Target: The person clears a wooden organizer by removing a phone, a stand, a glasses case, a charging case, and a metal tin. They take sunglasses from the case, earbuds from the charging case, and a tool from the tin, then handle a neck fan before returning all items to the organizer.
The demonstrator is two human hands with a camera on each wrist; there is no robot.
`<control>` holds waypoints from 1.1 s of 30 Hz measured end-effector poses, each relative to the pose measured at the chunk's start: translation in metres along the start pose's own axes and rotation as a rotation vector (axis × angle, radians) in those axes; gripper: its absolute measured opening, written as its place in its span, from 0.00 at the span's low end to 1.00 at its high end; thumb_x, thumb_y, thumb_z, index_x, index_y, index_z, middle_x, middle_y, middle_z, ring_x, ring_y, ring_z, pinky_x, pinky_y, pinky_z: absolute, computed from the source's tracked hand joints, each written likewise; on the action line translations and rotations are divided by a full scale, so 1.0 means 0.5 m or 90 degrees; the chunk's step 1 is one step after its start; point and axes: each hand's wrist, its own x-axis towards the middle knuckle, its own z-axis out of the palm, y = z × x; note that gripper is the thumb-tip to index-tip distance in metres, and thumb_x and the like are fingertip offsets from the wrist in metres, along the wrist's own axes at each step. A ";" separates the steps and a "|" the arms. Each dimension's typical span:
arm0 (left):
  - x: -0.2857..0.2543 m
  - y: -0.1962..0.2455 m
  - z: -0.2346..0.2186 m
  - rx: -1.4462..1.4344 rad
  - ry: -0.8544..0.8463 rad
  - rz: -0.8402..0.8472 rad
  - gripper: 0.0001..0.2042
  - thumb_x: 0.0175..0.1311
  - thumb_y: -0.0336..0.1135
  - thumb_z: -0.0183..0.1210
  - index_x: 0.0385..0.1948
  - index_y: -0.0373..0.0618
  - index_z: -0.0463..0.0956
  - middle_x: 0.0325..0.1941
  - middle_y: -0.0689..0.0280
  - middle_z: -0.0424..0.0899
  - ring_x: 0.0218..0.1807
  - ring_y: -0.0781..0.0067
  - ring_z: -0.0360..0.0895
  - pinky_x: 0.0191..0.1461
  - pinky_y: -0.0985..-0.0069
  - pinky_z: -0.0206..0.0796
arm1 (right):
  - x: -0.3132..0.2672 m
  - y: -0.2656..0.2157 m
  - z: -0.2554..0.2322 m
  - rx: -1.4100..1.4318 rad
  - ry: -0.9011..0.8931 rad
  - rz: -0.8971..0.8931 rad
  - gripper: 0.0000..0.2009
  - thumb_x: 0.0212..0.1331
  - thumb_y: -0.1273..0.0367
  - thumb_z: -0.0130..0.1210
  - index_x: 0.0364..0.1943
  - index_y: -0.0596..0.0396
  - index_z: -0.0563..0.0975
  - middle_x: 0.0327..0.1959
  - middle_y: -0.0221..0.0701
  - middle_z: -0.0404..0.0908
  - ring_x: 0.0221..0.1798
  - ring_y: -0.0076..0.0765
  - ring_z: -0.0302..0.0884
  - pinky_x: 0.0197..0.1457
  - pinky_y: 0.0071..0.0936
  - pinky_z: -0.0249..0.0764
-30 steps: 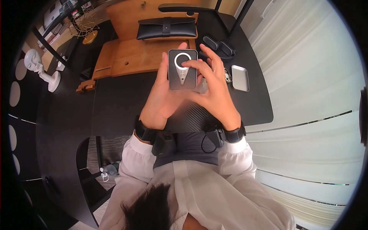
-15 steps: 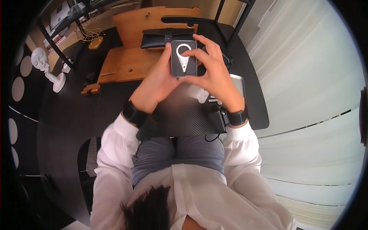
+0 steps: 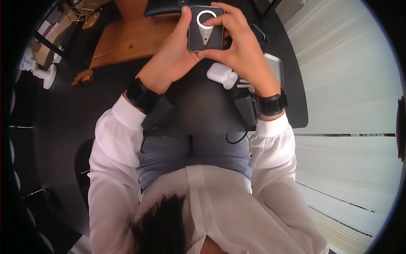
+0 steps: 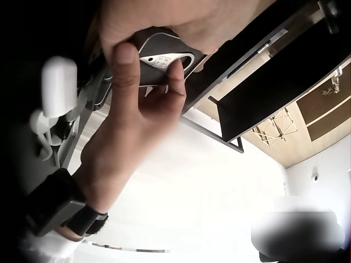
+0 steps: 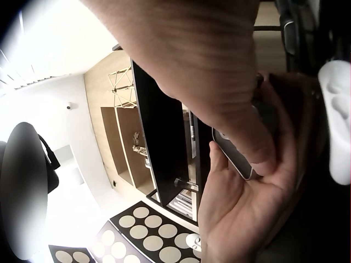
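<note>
A dark rectangular tin or case (image 3: 194, 39) with a thin metal rim is held up over the desk. On its dark face lies a white ring-topped, pointed piece (image 3: 206, 34). The left hand (image 3: 174, 57) grips the case from its left side and below, thumb along the edge. The right hand (image 3: 243, 46) holds the right side and lower edge, with a fingertip touching the ring. In the left wrist view, the right hand's (image 4: 131, 109) thumb and a finger sit on either side of the white piece (image 4: 164, 60). The right wrist view shows the case (image 5: 235, 155) in the left palm.
A white earbud case (image 3: 220, 74) stands on the desk below the hands, with small white pieces (image 3: 245, 84) beside it. A shallow metal tray or lid (image 3: 275, 67) lies to the right. Behind are a wooden stand (image 3: 127, 40), a black pouch (image 3: 167, 7) and a white figure (image 3: 40, 70).
Both hands and the case appear higher in the head view, which has shifted. The right fingertip still touches the ring. The earbud case shows more clearly below the hands.
</note>
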 end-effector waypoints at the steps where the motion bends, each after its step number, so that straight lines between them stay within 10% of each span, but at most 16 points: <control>1: 0.003 -0.007 -0.008 -0.028 -0.034 -0.016 0.29 0.80 0.62 0.34 0.65 0.48 0.67 0.60 0.61 0.80 0.62 0.64 0.80 0.63 0.66 0.77 | 0.004 -0.012 -0.007 0.012 -0.015 0.008 0.23 0.48 0.74 0.73 0.49 0.58 0.76 0.65 0.44 0.71 0.60 0.49 0.77 0.58 0.35 0.75; 33: 0.005 -0.018 -0.026 -0.090 -0.128 -0.019 0.31 0.79 0.63 0.30 0.67 0.49 0.65 0.62 0.62 0.78 0.64 0.68 0.79 0.64 0.69 0.77 | -0.001 -0.006 -0.001 0.066 -0.065 0.042 0.27 0.42 0.77 0.75 0.47 0.57 0.73 0.68 0.50 0.65 0.70 0.57 0.67 0.68 0.37 0.69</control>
